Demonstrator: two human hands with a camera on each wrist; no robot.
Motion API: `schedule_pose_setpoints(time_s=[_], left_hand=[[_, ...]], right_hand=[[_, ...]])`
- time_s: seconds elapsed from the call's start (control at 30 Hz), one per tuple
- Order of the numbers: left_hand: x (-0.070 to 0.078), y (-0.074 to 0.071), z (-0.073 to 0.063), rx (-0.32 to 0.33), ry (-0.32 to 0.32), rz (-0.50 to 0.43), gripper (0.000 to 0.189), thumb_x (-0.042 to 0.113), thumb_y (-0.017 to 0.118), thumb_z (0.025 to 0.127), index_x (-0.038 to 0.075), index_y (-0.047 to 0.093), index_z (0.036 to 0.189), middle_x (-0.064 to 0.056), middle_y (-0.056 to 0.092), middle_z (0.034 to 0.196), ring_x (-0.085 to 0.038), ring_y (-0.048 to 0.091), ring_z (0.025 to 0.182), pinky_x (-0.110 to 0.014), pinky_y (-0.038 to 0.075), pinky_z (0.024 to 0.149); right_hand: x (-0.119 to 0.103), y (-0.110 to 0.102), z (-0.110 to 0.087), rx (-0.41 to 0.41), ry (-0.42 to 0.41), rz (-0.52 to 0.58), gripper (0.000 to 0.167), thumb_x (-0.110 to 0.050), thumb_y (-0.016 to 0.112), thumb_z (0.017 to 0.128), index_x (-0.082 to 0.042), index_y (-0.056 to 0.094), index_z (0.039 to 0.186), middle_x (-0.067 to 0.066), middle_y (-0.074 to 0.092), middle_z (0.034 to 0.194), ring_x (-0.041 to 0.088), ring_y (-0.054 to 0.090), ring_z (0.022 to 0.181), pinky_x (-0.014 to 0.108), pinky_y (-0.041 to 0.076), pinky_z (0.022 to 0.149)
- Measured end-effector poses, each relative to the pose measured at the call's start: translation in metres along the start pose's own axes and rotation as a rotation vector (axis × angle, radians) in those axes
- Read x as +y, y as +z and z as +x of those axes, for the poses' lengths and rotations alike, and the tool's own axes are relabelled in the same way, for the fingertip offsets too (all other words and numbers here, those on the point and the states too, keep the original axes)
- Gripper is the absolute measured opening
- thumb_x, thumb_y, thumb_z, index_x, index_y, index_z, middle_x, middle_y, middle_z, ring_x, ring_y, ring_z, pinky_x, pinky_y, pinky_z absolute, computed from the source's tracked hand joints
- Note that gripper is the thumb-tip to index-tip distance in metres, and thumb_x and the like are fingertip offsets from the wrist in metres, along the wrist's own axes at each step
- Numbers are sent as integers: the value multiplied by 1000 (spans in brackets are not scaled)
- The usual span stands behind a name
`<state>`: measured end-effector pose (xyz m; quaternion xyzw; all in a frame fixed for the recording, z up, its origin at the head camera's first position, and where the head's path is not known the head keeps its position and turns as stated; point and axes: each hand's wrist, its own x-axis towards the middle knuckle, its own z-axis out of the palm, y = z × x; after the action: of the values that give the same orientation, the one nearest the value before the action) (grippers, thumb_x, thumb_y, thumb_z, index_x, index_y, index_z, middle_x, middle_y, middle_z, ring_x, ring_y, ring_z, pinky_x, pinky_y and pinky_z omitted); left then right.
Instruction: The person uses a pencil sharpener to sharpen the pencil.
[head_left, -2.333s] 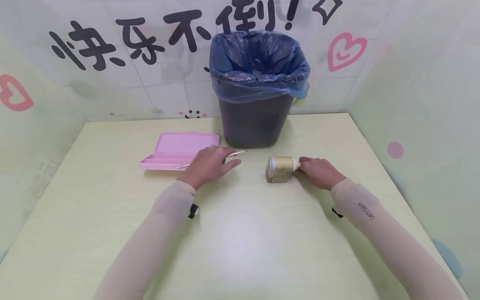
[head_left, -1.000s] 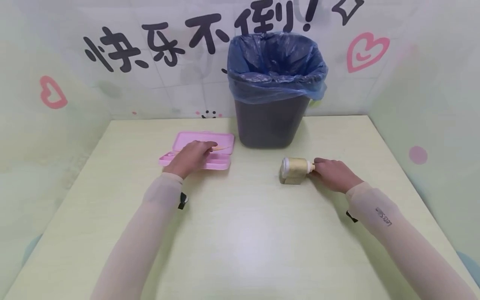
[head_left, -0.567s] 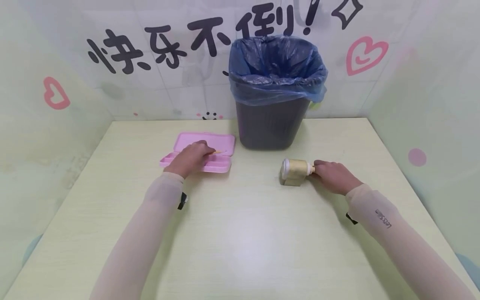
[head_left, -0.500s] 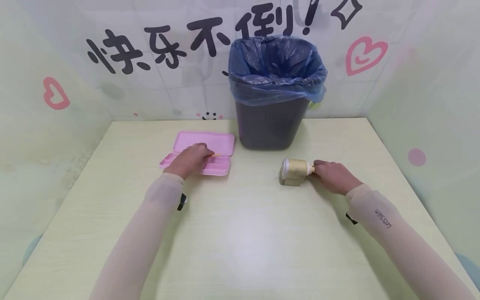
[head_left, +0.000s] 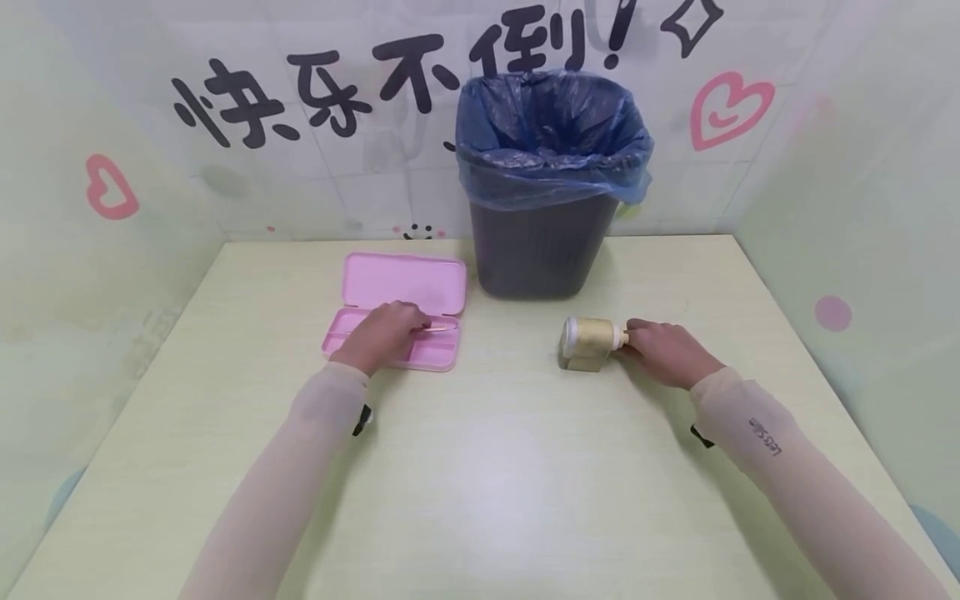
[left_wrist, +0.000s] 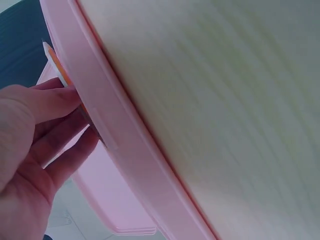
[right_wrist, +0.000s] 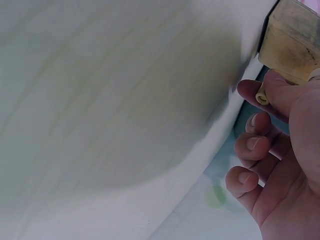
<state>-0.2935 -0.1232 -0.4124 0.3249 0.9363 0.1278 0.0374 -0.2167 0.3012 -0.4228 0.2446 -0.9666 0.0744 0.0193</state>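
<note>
In the head view my left hand [head_left: 381,335] is over the open pink pencil case [head_left: 405,282], pinching a pencil [head_left: 438,329] between thumb and fingers. The left wrist view shows the pencil [left_wrist: 56,61], orange and pale with a sharpened tip, lying along the inner side of the case wall [left_wrist: 131,150]. Part of it is hidden by the fingers. My right hand [head_left: 666,354] is at a beige hand-crank pencil sharpener [head_left: 591,335] with a white end. Close up, its thumb and index finger pinch the small crank knob [right_wrist: 262,95], other fingers loosely curled.
A dark bin [head_left: 543,250] lined with a blue plastic bag [head_left: 555,179] stands behind, between the case and the sharpener. Printed walls enclose the pale wooden table [head_left: 495,467] at the back and sides.
The left hand has carried the pencil left and down into the pencil case, and the case now sits slightly nearer and flatter. The right hand keeps its hold on the sharpener's crank.
</note>
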Motion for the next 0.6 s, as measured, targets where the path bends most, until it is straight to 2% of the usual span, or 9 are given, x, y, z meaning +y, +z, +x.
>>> schedule_pose_setpoints(time_s=[0.2, 0.37, 0.5, 0.53, 0.6], left_hand=[[2, -3, 1, -62, -30, 15, 20, -5, 67, 91, 1, 75, 108, -12, 73, 98, -25, 66, 87, -39, 53, 85], [3, -5, 2, -92, -39, 5, 19, -9, 61, 92, -1, 74, 103, -12, 71, 93, -26, 62, 84, -40, 52, 85], [2, -1, 3, -39, -55, 2, 16, -6, 64, 91, -1, 74, 102, -12, 70, 92, -25, 61, 82, -42, 53, 84], [3, 0, 4, -16, -57, 3, 14, -4, 65, 91, 0, 74, 101, -11, 69, 90, -25, 60, 80, -41, 53, 82], [7, 1, 7, 42, -51, 15, 11, 0, 67, 91, 0, 73, 100, -10, 68, 87, -24, 60, 77, -42, 54, 78]], right_hand=[[0, 0, 0, -3, 3, 5, 20, -14, 68, 94, -10, 58, 78, 1, 52, 75, 19, 49, 56, 43, 47, 55], [1, 1, 0, -1, 5, 9, 18, -14, 69, 94, -9, 60, 79, 1, 53, 77, 20, 51, 57, 44, 48, 55], [2, 0, 0, 4, 0, 23, 14, -16, 71, 92, -6, 64, 86, 2, 53, 78, 17, 49, 57, 41, 46, 54], [2, -2, 0, 8, 0, 29, 15, -18, 72, 92, -4, 66, 91, 2, 55, 80, 17, 49, 58, 40, 47, 54], [1, -6, 1, 10, 9, 55, 27, -23, 72, 90, -2, 67, 107, 4, 59, 87, 18, 53, 62, 41, 48, 57]])
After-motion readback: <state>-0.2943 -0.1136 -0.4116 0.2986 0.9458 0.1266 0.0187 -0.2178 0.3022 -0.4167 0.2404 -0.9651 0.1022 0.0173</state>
